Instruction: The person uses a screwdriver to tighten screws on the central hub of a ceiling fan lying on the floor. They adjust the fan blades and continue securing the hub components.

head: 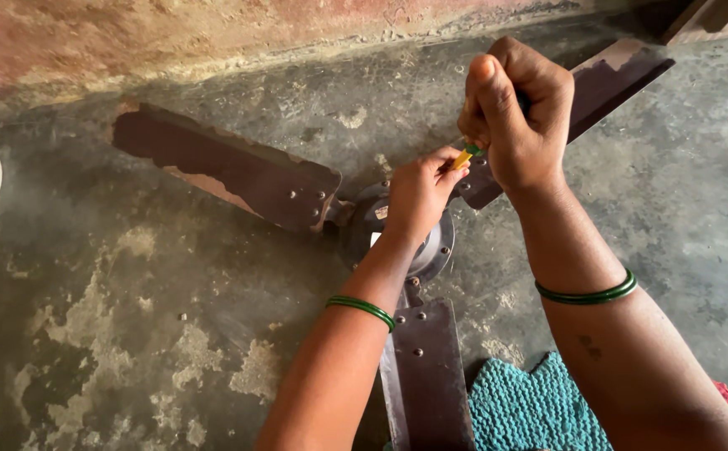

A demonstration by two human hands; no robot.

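- Head view: a ceiling fan [405, 242] lies flat on a rough, patchy concrete floor [130, 334]; its three long flat metal blades are dark brown, with paint flaked off to a paler layer along the edges, and each is fixed to the round grey motor hub by rivet-like bolts.
- One blade [222, 167] runs up-left, one [606, 79] up-right, and one [426, 376] points toward the camera.
- The right hand [518, 113] is clenched in a fist around the handle of a screwdriver [466, 154], of which only a short yellow and green part shows below the fist.
- The tool's long axis slants down-left from the fist toward the hub; its tip is hidden, probably behind the left fingers.
- The left hand [418, 196] rests on the hub, fingers pinched around the tool's lower end, just beside and below the right fist.
- Each wrist wears a smooth green bangle [362, 307].
- A teal knitted cloth [531, 405] lies at the bottom edge, beside the near blade.
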